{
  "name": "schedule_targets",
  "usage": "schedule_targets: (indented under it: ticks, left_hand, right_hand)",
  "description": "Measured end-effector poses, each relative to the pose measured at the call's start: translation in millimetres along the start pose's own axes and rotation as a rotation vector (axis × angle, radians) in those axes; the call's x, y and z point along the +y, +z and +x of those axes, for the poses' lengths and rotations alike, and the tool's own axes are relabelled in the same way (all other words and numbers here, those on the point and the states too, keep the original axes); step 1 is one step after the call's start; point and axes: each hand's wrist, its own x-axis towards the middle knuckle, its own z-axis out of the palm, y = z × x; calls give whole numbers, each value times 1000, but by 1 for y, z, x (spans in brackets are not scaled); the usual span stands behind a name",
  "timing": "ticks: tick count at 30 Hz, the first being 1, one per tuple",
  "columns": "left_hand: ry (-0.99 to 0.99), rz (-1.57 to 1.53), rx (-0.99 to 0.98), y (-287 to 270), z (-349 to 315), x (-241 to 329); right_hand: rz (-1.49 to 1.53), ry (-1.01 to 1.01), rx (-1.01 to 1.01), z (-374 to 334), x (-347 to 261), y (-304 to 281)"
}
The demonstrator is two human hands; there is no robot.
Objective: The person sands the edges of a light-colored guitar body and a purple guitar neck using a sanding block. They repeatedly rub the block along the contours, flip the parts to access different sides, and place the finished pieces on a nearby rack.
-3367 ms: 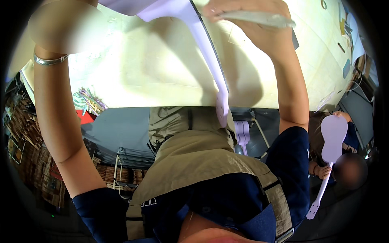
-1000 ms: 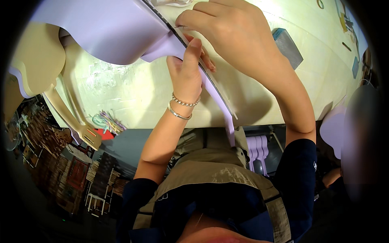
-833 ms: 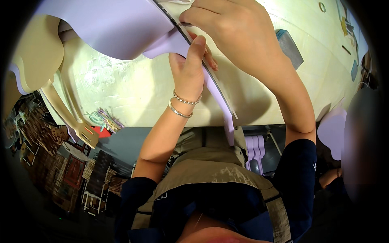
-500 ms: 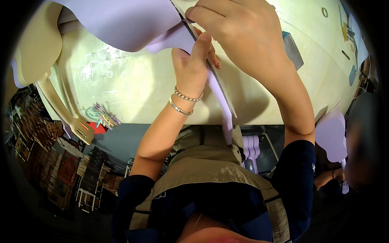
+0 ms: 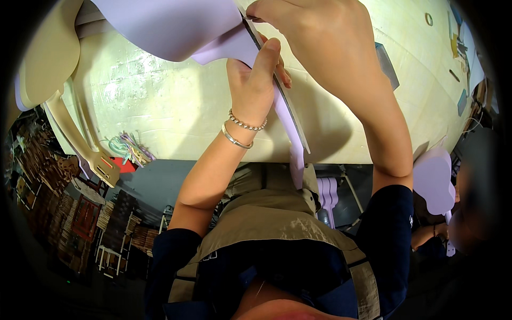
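Lilac sheet (image 5: 176,24) lies on the far part of the worktop (image 5: 160,106), with a narrow lilac strip (image 5: 290,128) running from it back over the near edge toward the person's apron.

Near: tan apron and dark sleeves fill the low centre of the view. Off the worktop's near-left edge sits a bundle of coloured cords (image 5: 128,149); cream cut-out shapes (image 5: 53,58) lie at the far left. A grey ruler-like straightedge (image 5: 277,85) runs along the strip.

Left hand (image 5: 253,80), bracelets on the wrist, fingers closed, thumb up and pressed against the strip beside the straightedge. Same grip as a second ago, only a little nearer the sheet.

Right hand (image 5: 314,37) is farther out, curled down over the straightedge's far end; cannot tell what the fingertips pinch, they're hidden.

Change: a few seconds back the arms were spread wide apart on the sheet. Now both hands are bunched on one line, so work looks settled onto that edge.

Far right: small grey block (image 5: 386,64), a ring (image 5: 429,19).
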Motion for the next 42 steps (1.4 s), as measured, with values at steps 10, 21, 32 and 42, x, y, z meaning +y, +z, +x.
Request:
schedule_targets:
  ticks: [10, 21, 32, 42]
  left_hand:
    - [-2, 5, -1, 0, 0, 1]
    - [24, 8, -19, -1, 1, -1]
    - [-1, 35, 6, 1, 0, 3]
    - [-12, 29, -4, 0, 0, 3]
  right_hand:
    - [-66, -27, -24, 2, -2, -4]
    - [12, -6, 35, -1, 1, 1]
    - [17, -24, 27, -2, -2, -3]
    - [-11, -16, 29, -2, -2, -1]
